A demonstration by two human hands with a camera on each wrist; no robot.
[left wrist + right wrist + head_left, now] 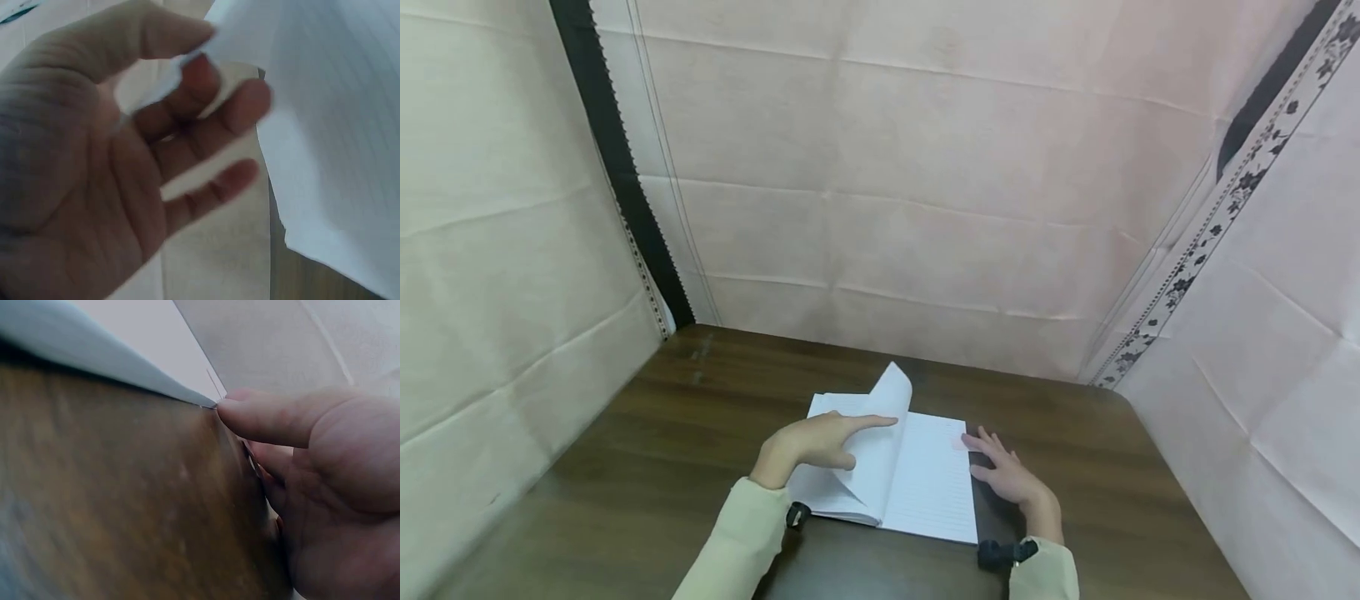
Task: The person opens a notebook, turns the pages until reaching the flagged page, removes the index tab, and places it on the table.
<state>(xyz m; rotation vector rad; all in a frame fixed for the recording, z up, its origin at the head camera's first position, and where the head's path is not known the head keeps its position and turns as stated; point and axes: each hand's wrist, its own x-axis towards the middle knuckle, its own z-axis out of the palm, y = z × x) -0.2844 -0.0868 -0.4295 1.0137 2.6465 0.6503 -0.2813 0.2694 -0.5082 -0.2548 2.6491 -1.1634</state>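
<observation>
An open notebook [936, 479] with lined white pages lies on the table in the head view. One page [883, 467] stands raised and curls over toward the left. My left hand [816, 442] is at this page, index finger stretched across it. Up close in the left wrist view, the thumb [178, 37] and a finger meet at the page edge, and the other fingers spread apart. At the notebook's right edge rests my right hand [1003, 475], its fingers extended. The right wrist view has its thumb [269, 419] touching the notebook's edge.
The brown wooden table [647, 450] spreads around the notebook. Pale cloth walls [925, 192] enclose its back and both sides. A dark device [1000, 554] is strapped to the right wrist, and another dark piece [798, 515] shows by the left cuff.
</observation>
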